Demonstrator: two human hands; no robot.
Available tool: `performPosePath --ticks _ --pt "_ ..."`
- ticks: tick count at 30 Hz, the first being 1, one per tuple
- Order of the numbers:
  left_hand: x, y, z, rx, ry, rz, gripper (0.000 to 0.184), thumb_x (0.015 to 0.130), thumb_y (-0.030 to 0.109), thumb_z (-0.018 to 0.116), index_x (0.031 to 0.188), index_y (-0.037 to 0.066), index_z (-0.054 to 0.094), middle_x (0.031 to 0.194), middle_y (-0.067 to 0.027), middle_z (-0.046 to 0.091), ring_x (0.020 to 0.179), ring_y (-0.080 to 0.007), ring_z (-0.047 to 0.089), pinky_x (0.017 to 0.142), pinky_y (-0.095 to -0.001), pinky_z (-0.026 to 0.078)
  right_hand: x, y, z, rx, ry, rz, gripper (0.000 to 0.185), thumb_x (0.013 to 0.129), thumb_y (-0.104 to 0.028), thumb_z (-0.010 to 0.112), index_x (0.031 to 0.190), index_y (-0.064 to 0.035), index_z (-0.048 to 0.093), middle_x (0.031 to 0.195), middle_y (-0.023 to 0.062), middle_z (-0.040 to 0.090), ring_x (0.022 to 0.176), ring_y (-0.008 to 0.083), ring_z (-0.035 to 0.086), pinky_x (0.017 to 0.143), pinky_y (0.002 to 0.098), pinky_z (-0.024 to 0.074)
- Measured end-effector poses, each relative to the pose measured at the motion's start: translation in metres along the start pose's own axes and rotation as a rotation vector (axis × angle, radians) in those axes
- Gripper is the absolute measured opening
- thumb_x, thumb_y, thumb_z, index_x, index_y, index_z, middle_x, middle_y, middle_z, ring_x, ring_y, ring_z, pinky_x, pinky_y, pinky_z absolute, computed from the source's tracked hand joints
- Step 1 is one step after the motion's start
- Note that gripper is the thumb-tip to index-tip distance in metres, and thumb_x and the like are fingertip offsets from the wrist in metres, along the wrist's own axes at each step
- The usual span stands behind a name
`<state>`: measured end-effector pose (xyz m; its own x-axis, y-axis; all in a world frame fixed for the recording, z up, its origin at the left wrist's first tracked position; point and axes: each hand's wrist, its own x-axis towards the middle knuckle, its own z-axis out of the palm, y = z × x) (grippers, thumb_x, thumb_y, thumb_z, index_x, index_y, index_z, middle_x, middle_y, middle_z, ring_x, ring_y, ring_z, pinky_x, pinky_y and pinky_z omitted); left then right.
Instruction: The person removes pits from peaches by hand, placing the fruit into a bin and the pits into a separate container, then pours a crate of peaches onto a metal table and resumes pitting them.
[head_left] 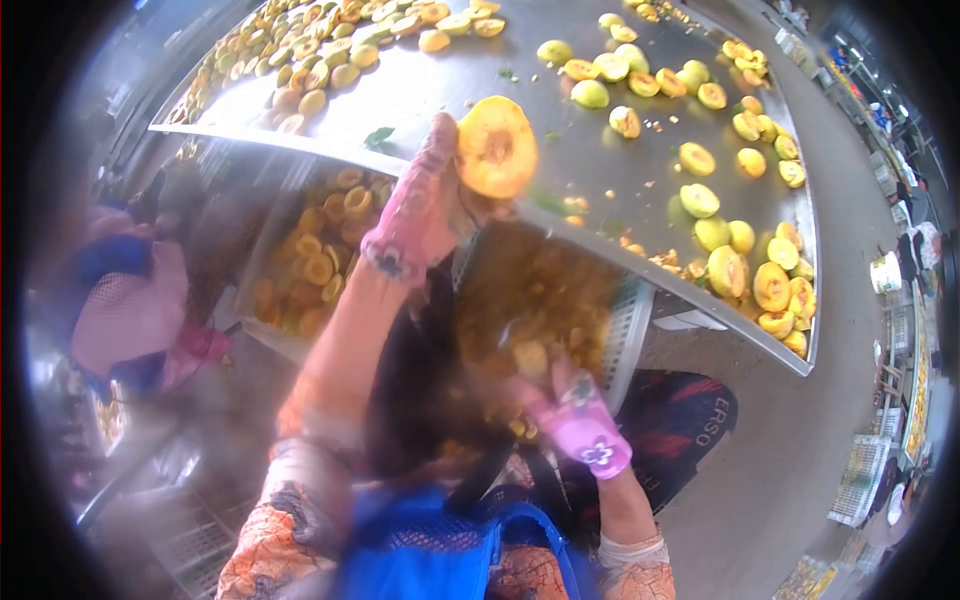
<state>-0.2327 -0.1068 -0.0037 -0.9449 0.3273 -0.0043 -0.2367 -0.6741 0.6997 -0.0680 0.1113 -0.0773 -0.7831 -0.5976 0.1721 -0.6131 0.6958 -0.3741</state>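
My left hand [425, 205], in a pink glove with a dark floral cuff, holds up a yellow peach half [497, 147] at the near edge of the metal table. The cut face of the peach half is turned toward me, with a hollow in its middle. Lower down, my right hand [580, 415], in a pink glove with a white flower, is over a plastic crate [628, 330] between my knees. Its fingers are smeared by motion. A small pale yellow piece [530, 358] shows by the fingertips; whether they hold it I cannot tell.
Peach halves [330, 60] are heaped at the table's far left, and more peaches [770, 285] lie along its right edge. The metal table [590, 150] carries scattered scraps. Another crate of peach halves [318, 250] stands left of my arm. A person in a cap [130, 290] sits at left.
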Motion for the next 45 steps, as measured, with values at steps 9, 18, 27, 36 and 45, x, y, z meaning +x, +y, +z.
performPosePath --ticks 9,18,27,36,45 --pt "-0.052 -0.050 0.027 1.430 0.080 0.495 0.056 0.087 0.040 0.056 0.125 -0.001 0.047 0.120 -0.0161 0.056 0.105 -0.0257 0.058 0.091 -0.0390 0.048 0.053 -0.021 -0.056 1.081 0.158 0.586 0.031 0.084 -0.024 0.060 0.107 -0.0052 0.051 0.067 0.0017 0.053 0.050 0.0106 0.051 0.045 0.0252 0.0430" --pt "-0.056 -0.079 0.060 0.190 0.149 0.244 0.055 0.090 0.048 0.050 0.116 -0.001 0.051 0.101 -0.0138 0.060 0.087 -0.0186 0.060 0.078 -0.0309 0.050 0.037 -0.007 -0.029 0.429 0.485 0.203 0.038 0.086 -0.022 0.061 0.119 -0.0080 0.048 0.065 0.0039 0.055 0.050 0.0124 0.054 0.045 0.0264 0.0429" --pt "-0.065 -0.081 0.072 0.485 0.154 0.389 0.052 0.089 0.045 0.051 0.105 -0.004 0.055 0.090 -0.0137 0.061 0.071 -0.0180 0.061 0.063 -0.0289 0.051 0.034 -0.015 -0.060 1.365 -0.037 0.597 0.045 0.086 -0.030 0.063 0.122 -0.0059 0.048 0.067 0.0040 0.059 0.053 0.0118 0.057 0.048 0.0263 0.0443" --pt "-0.051 -0.055 0.048 0.653 -0.075 0.036 0.047 0.083 0.042 0.056 0.090 -0.003 0.066 0.087 -0.0091 0.065 0.077 -0.0134 0.060 0.071 -0.0278 0.049 0.032 -0.006 -0.053 1.103 -0.284 0.397 0.031 0.090 -0.016 0.056 0.120 -0.0083 0.051 0.074 0.0039 0.058 0.056 0.0111 0.056 0.047 0.0256 0.0447" --pt "-0.057 -0.073 0.055 0.582 0.159 0.233 0.053 0.085 0.046 0.052 0.094 -0.006 0.062 0.085 -0.0153 0.065 0.071 -0.0205 0.064 0.066 -0.0307 0.052 0.037 0.002 -0.050 2.011 -0.575 0.463 0.032 0.089 -0.038 0.056 0.075 -0.0113 0.048 0.054 -0.0031 0.042 0.038 0.0053 0.034 0.033 0.0224 0.0261"
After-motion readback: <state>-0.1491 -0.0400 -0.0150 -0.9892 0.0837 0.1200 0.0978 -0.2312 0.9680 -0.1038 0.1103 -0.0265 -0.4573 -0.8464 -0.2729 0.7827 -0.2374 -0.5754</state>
